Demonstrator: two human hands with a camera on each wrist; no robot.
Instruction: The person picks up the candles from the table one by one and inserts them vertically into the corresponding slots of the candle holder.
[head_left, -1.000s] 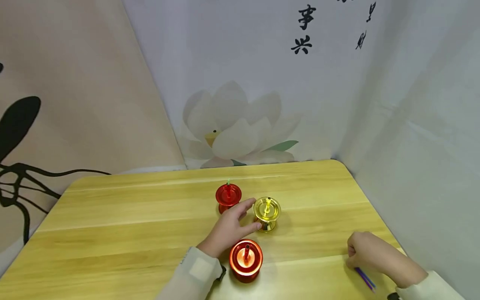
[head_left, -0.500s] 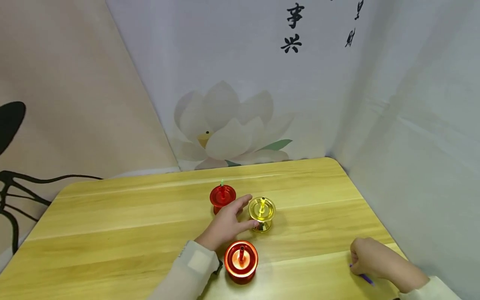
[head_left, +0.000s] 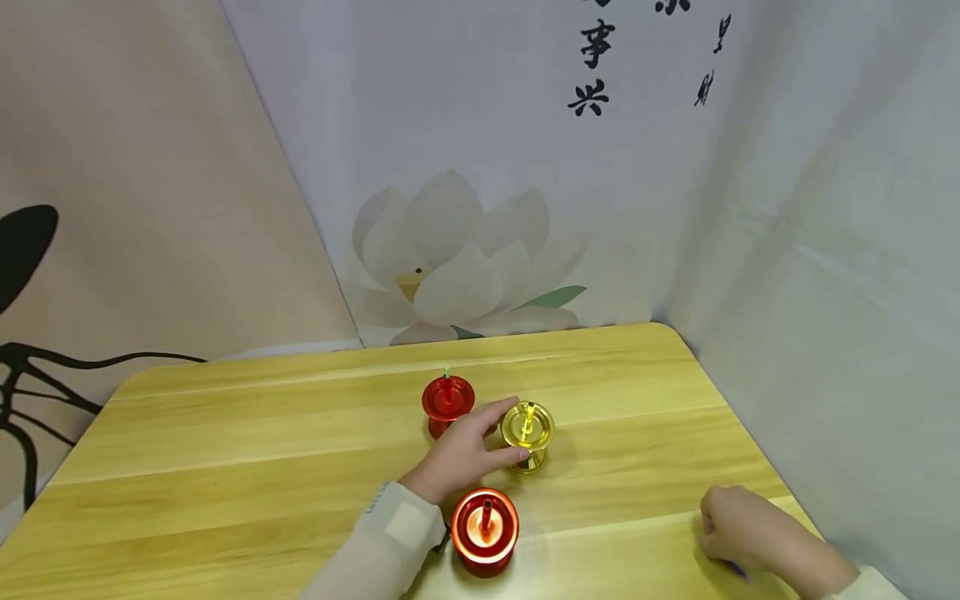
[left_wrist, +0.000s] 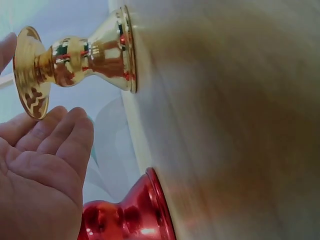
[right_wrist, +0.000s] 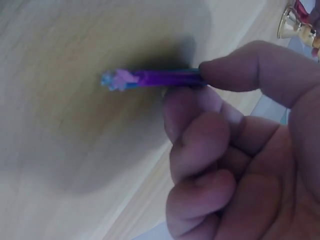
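Observation:
A gold candle holder [head_left: 528, 429], with a dish and an upright centre tube, stands on the table. My left hand [head_left: 461, 457] is held around its near left side, thumb and fingers spread to either side of the dish rim, not closed on it. At the right, my right hand [head_left: 742, 527] pinches a small bunch of thin purple and blue sticks [right_wrist: 165, 78] between thumb and curled fingers; their pink and blue tips point away from the palm, close above the table. In the head view that hand mostly hides the sticks.
Behind my left hand stands a red candle holder [head_left: 447, 397] with a short green stick in its tube. Another red holder [head_left: 485, 527] stands nearer, beside my left wrist. The wooden table [head_left: 247, 450] meets a printed cloth backdrop [head_left: 472, 150] at the back and right.
My right hand has shifted slightly over the sticks, so less of them shows in the head view. My left hand stays beside the gold candle holder. The head view has shifted slightly.

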